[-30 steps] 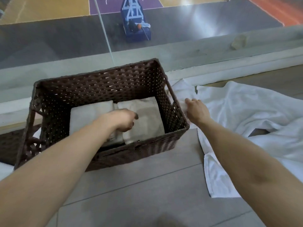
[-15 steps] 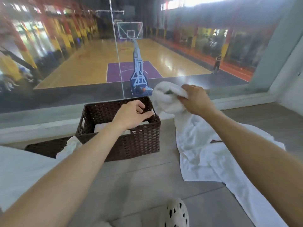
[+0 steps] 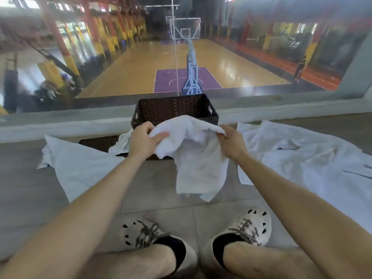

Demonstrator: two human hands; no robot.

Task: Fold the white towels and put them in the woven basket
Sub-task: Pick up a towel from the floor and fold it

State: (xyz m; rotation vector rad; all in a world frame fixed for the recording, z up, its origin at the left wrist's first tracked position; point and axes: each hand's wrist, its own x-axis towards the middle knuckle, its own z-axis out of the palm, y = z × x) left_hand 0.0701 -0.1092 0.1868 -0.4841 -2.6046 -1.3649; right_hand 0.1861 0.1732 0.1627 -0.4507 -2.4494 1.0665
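Setting: grey tiled floor (image 3: 157,190) beside a glass wall that overlooked a basketball court.
Woven basket (image 3: 175,109): dark brown, stood at the floor's far edge against the low sill; its contents were hidden by the raised towel.
Held towel (image 3: 199,158): white, lifted in front of the basket, its upper edge bunched, the rest hanging limp above the floor.
Left hand (image 3: 144,141): fingers closed on the towel's upper left edge.
Right hand (image 3: 231,140): pinched shut on the upper right edge.
Loose towels: one spread at the left (image 3: 80,168), a heap at the right (image 3: 302,158), both unfolded on the floor.
Handling (judged): light, soft and floppy; it would sag anywhere unsupported, so the two top corners looked the best hold.
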